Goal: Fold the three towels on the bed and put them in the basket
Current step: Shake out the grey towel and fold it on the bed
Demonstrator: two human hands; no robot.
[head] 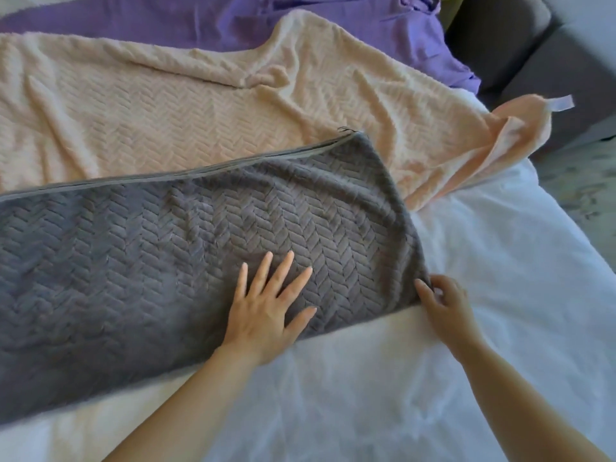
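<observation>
While left hand (266, 308) lies flat, fingers spread, on grey towel (166, 248) on bed (466, 295), right hand (440, 301) pinches its near corner: align edges, fold across. 2 towels unfolded.

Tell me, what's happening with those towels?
A person is folding towels on the bed. The left hand presses flat on the gray towel, which looks folded in half lengthwise, while the right hand pinches its near right corner. The peach towel and purple towel lie spread out behind it, not yet folded.
</observation>
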